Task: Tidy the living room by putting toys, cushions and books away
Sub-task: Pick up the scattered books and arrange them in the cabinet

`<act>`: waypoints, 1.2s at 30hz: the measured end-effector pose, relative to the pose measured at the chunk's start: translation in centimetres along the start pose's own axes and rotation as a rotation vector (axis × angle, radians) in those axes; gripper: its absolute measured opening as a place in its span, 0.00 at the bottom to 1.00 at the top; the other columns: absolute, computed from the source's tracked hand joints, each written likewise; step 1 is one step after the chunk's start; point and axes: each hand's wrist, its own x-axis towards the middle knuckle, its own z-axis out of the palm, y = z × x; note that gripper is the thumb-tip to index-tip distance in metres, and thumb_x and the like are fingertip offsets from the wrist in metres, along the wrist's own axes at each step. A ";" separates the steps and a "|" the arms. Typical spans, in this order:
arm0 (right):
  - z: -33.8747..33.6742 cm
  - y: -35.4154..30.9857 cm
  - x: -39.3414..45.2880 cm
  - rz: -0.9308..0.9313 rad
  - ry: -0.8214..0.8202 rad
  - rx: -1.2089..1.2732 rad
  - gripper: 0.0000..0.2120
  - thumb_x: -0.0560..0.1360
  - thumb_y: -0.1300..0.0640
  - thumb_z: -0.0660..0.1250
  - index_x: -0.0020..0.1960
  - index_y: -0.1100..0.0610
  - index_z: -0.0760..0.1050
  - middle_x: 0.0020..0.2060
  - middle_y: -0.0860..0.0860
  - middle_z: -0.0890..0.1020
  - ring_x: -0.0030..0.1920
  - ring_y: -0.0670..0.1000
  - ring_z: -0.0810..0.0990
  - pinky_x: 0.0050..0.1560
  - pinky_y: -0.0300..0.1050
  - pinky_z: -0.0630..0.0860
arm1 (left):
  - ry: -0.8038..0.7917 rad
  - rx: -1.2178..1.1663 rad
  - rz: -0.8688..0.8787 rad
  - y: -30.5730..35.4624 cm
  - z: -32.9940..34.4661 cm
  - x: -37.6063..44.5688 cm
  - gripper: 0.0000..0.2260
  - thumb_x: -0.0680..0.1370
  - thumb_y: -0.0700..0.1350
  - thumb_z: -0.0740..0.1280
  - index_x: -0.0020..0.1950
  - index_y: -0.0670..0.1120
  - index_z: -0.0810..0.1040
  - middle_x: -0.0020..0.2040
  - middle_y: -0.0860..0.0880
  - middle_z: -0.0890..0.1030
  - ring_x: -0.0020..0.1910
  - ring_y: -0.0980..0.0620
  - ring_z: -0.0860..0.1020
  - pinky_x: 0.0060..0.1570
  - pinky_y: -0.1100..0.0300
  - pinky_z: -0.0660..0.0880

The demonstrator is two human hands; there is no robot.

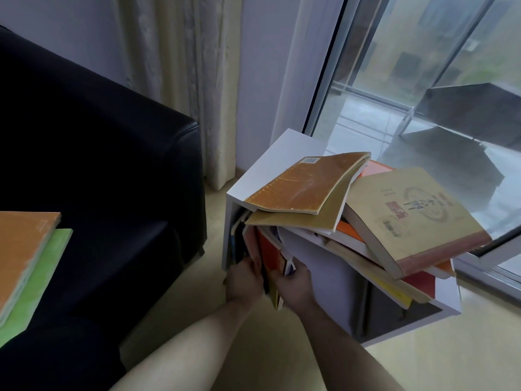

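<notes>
I have both hands at the open front of the white cabinet, down at its left compartment. My right hand is curled around the lower edge of a red-orange book, thumb on the near face, holding it upright among the books packed in there. My left hand, just at nine o'clock of the right one, has its fingers tucked in between the upright books at the cabinet's left wall; they look bent around the book edges, though the fingertips are hidden inside.

Above the hands, at twelve to two o'clock, a loose pile sits on the cabinet top: a brown-orange book with a bowed cover lies uppermost on the left, and a thick tan book with printed characters lies tilted on the right, overhanging the cabinet edge. Thinner books and orange covers stick out beneath them.

At nine o'clock, well apart from the cabinet, an orange book lies on a green book on the black sofa. A curtain hangs at eleven o'clock, a glass door at one o'clock.
</notes>
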 end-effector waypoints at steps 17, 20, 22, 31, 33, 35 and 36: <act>3.0 0.1 -0.4 0.124 -0.178 -0.230 0.23 0.80 0.51 0.68 0.73 0.49 0.67 0.50 0.48 0.79 0.46 0.50 0.80 0.46 0.44 0.80 | -0.327 0.210 -0.008 2.6 -8.5 0.8 0.13 0.81 0.53 0.62 0.42 0.50 0.81 0.38 0.51 0.83 0.38 0.53 0.82 0.39 0.59 0.80; 3.6 0.8 -0.1 0.097 -0.211 -0.163 0.31 0.76 0.50 0.72 0.75 0.47 0.63 0.63 0.50 0.78 0.58 0.53 0.80 0.52 0.45 0.79 | -0.386 0.170 -0.042 3.6 -10.2 0.8 0.19 0.81 0.58 0.59 0.41 0.47 0.82 0.37 0.48 0.85 0.33 0.51 0.82 0.35 0.59 0.79; 4.1 2.1 0.7 0.105 -0.262 -0.156 0.40 0.70 0.48 0.76 0.76 0.48 0.60 0.68 0.50 0.73 0.63 0.54 0.77 0.58 0.47 0.79 | -0.423 0.117 -0.088 4.3 -10.9 0.6 0.22 0.82 0.59 0.57 0.44 0.46 0.81 0.37 0.45 0.85 0.35 0.47 0.85 0.39 0.56 0.83; 3.6 2.0 1.8 0.189 -0.392 -0.134 0.52 0.71 0.58 0.77 0.83 0.49 0.45 0.77 0.54 0.62 0.74 0.60 0.67 0.63 0.44 0.72 | -0.340 0.056 -0.138 6.2 -11.7 -0.4 0.28 0.81 0.65 0.53 0.43 0.45 0.82 0.37 0.44 0.85 0.36 0.44 0.86 0.41 0.48 0.86; 3.5 2.0 1.6 0.225 -0.419 -0.016 0.51 0.71 0.61 0.77 0.82 0.47 0.48 0.75 0.51 0.65 0.72 0.58 0.68 0.60 0.43 0.74 | -0.288 0.185 -0.010 6.5 -11.6 -1.1 0.26 0.81 0.66 0.54 0.40 0.49 0.80 0.36 0.48 0.83 0.34 0.48 0.84 0.38 0.54 0.84; 3.5 1.9 1.5 0.262 -0.417 0.027 0.41 0.74 0.61 0.74 0.80 0.49 0.58 0.72 0.52 0.72 0.68 0.56 0.74 0.60 0.44 0.78 | -0.252 0.358 0.247 6.9 -11.1 -2.0 0.19 0.81 0.60 0.58 0.39 0.51 0.79 0.35 0.52 0.81 0.34 0.53 0.82 0.34 0.59 0.80; 3.5 2.0 1.6 0.257 -0.386 0.005 0.33 0.76 0.60 0.72 0.77 0.53 0.64 0.69 0.53 0.76 0.66 0.55 0.77 0.59 0.42 0.78 | -0.229 0.405 0.406 7.2 -10.9 -2.5 0.15 0.80 0.57 0.61 0.42 0.51 0.80 0.38 0.53 0.82 0.37 0.53 0.82 0.36 0.59 0.79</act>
